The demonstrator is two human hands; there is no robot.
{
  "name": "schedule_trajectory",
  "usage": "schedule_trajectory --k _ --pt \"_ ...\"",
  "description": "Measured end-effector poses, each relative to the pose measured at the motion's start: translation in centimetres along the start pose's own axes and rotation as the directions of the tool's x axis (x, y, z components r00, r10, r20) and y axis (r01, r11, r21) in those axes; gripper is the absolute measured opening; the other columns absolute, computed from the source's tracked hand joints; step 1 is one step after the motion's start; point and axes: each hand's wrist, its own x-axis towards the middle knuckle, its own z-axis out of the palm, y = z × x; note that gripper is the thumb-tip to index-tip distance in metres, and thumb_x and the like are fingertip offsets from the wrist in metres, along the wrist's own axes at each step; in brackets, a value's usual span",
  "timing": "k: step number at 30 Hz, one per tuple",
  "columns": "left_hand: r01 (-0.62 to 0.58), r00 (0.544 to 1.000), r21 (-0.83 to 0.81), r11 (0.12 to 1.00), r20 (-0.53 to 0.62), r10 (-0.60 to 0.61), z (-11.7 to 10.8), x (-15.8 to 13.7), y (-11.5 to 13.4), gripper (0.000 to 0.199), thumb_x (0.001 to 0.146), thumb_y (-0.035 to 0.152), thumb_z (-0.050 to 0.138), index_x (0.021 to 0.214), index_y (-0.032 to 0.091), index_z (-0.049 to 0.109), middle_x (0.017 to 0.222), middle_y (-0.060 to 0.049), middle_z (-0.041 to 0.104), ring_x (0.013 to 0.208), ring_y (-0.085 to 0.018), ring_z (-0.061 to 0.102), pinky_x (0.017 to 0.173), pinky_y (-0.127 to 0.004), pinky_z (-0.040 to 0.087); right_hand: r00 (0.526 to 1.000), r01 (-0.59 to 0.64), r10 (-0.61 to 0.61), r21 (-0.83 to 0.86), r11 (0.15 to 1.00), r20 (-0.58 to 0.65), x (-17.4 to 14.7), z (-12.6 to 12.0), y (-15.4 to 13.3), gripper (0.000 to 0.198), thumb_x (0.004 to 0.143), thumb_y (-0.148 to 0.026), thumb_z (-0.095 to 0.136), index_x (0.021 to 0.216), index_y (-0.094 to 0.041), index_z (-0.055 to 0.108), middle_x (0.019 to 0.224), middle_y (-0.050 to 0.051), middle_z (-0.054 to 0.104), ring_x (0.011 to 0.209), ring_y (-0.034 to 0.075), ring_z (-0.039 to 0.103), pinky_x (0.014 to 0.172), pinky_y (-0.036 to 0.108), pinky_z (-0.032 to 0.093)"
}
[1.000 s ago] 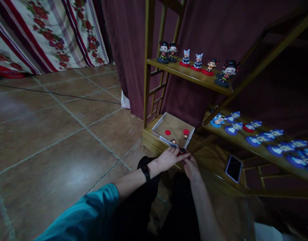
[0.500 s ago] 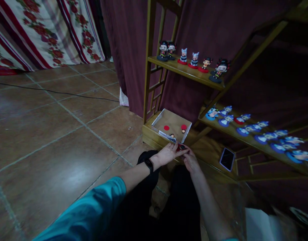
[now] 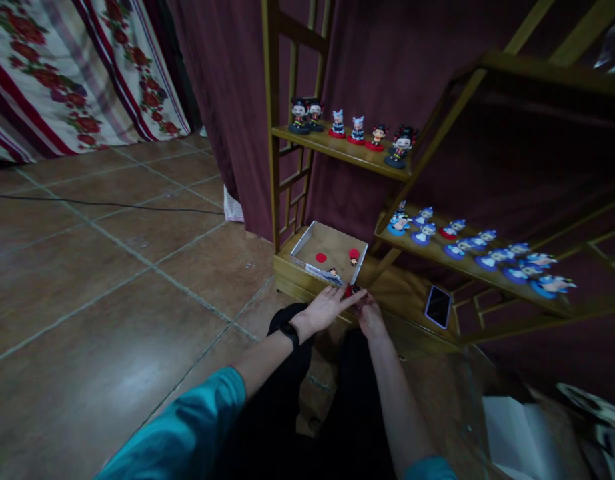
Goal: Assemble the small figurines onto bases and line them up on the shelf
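Note:
My left hand (image 3: pixel 328 308) and my right hand (image 3: pixel 370 315) meet over the front rim of a shallow cardboard box (image 3: pixel 310 240) on the lowest wooden shelf. Between their fingertips is a small figurine with a red base (image 3: pixel 352 291); both hands pinch it. Inside the box lie a red disc (image 3: pixel 321 257), a small figurine on a red base (image 3: pixel 354 256) and another tiny figurine (image 3: pixel 332 273) near the front wall. A black band sits on my left wrist.
A phone (image 3: pixel 438 307) lies on the low shelf to the right. The upper shelf (image 3: pixel 347 152) carries several figurines; the middle shelf (image 3: pixel 467 263) holds several blue ones. Maroon curtain behind, tiled floor and a black cable (image 3: pixel 102 204) to the left.
The view has pulled back and shifted, so shelf and box sit further left and smaller. Both hands stay together at the box's front rim on the small figurine.

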Motion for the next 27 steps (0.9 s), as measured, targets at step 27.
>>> schedule_trajectory --k 27 --pt "0.426 0.724 -0.903 -0.049 0.373 -0.581 3.7 1.8 -4.0 0.032 0.053 0.029 0.073 0.076 0.01 0.062 0.054 0.001 0.059 0.046 -0.007 0.05 0.048 -0.019 0.037 0.992 -0.09 0.088 0.014 0.996 0.092 -0.5 2.3 0.1 0.03 0.056 -0.022 0.07 0.084 -0.018 0.06 0.073 0.001 0.068 0.064 0.014 0.065 0.064 0.028 0.053"
